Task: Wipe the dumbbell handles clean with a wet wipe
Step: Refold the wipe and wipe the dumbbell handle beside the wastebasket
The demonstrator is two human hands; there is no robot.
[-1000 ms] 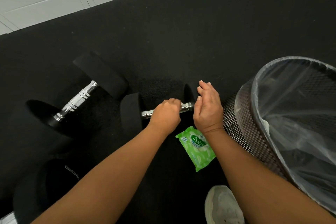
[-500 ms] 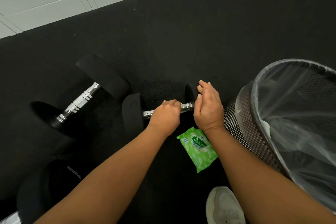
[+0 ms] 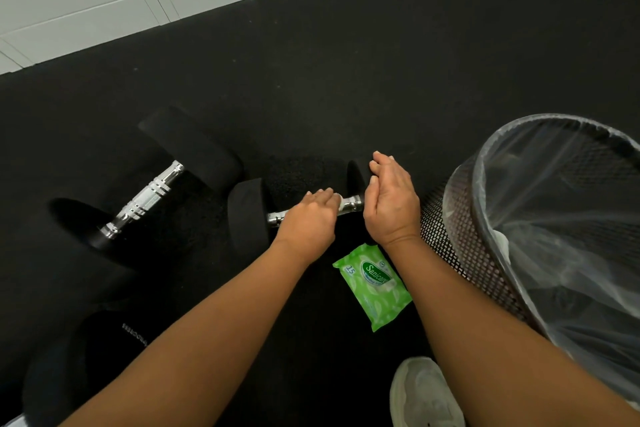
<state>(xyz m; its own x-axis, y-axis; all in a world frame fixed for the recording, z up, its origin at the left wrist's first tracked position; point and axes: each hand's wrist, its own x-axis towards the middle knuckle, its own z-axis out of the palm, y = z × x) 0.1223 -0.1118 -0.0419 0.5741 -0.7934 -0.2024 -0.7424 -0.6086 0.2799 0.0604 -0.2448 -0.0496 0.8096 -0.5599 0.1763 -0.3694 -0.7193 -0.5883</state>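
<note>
The wiping step is in hand. The left hand is curled round the handle of the small dumbbell, with a white wet wipe peeking out. The right hand, fingers straight, steadies the dumbbell's right end. Next, I think, it must rub along the handle. The dumbbell lies on the floor beside the bin.

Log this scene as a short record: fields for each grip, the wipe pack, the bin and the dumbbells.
left grip: curled over small dumbbell's handle, wet wipe at fingertips
right grip: fingers straight, against that dumbbell's right head
wipe pack: green, on floor between the forearms
bin: mesh, lined, right of hands
other dumbbell: larger, to the left, untouched
</note>
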